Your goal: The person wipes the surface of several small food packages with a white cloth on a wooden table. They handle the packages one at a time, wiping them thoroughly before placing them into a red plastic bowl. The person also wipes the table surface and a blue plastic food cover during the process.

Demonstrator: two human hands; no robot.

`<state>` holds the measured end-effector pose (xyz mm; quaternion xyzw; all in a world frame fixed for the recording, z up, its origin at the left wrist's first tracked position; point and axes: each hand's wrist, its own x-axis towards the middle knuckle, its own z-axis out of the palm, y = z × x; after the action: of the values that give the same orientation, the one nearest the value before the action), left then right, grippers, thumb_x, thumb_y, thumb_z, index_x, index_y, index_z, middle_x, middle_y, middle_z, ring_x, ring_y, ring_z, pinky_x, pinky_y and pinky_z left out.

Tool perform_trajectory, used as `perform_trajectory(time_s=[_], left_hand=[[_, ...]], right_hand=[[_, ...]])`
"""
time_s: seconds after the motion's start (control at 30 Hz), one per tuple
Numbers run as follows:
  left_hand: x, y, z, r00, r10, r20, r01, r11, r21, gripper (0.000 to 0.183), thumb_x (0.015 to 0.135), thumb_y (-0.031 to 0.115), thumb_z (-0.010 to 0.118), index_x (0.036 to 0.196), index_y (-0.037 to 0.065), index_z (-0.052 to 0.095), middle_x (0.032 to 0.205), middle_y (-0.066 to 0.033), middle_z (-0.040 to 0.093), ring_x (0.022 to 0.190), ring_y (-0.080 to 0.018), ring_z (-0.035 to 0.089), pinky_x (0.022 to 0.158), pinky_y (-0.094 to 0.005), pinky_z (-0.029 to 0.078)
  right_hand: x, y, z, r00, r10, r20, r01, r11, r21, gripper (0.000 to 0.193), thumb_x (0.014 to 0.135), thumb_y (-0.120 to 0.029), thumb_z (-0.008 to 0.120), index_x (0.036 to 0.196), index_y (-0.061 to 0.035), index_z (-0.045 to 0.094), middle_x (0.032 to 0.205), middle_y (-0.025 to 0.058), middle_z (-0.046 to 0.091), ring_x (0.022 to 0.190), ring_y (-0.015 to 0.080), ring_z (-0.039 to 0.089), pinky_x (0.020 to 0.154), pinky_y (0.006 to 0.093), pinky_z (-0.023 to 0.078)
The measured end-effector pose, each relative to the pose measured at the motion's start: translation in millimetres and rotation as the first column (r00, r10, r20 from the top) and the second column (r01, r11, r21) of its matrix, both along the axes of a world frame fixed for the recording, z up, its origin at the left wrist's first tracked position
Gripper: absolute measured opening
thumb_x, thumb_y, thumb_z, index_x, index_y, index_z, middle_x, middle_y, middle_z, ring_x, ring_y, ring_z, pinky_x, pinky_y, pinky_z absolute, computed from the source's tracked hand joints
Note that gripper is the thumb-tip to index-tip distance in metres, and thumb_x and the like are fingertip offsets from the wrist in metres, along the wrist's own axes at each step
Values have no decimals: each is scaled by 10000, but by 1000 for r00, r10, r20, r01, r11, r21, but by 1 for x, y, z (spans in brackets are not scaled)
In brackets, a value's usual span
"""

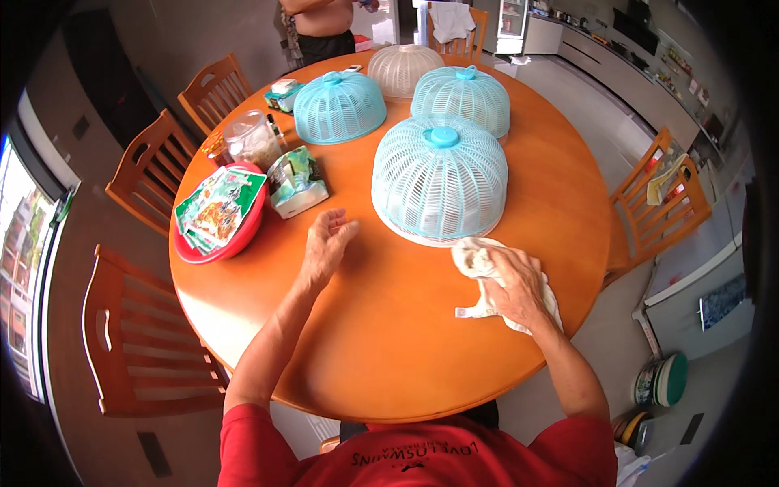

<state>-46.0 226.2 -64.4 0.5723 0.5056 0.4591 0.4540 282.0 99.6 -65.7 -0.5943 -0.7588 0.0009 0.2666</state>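
Observation:
My right hand [518, 284] presses a crumpled white cloth [469, 256] against the round orange-brown wooden table [381, 341], close to its right edge. The cloth's lower end, with a small tag, spreads out beneath my palm. A large blue-and-white mesh food cover [438, 183] stands just beyond the cloth, its rim near my fingers. Over the middle left of the table, my left hand [327, 243] is held with loosely bent fingers apart and nothing in them. Closest to that hand is a green-and-white tissue pack [297, 183].
Farther back stand a blue food cover [339, 109], another blue one [461, 99] and a pale one [404, 69]. At the left are a red basin [256, 219] of green packets and a clear jar [253, 140]. Wooden chairs [154, 166] ring the table. A person [324, 24] stands behind it.

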Motion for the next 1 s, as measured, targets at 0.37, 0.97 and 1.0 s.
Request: perform_trajectory(time_s=[0.37, 0.97, 1.0], left_hand=[[71, 93, -7, 980, -58, 188, 71, 995, -63, 809, 947, 590, 471, 1489, 7, 328, 1444, -91, 456, 1256, -239, 435, 1058, -359, 322], [15, -124, 59, 912, 119, -393, 84, 883, 461, 583, 927, 309, 573, 1396, 2, 415, 1412, -205, 406, 1329, -360, 373, 1111, -457, 294], [17, -126, 70, 881, 63, -469, 199, 850, 488, 577, 920, 369, 570, 1385, 45, 465, 1439, -198, 401, 1343, -360, 383, 1116, -474, 290]], right_hand=[[107, 66, -6, 718, -552, -423, 573, 815, -92, 584, 891, -103, 584, 1431, -244, 411, 1316, 165, 564, 1173, 392, 560, 979, 474, 444], [32, -49, -1, 993, -13, -118, 21, 998, 64, 571, 774, 37, 573, 1322, -119, 539, 1006, 145, 572, 975, 344, 559, 857, 457, 445], [29, -56, -2, 994, -27, -109, 30, 999, 27, 562, 763, -2, 595, 1310, -123, 549, 1065, 146, 563, 1024, 341, 544, 890, 458, 432]])
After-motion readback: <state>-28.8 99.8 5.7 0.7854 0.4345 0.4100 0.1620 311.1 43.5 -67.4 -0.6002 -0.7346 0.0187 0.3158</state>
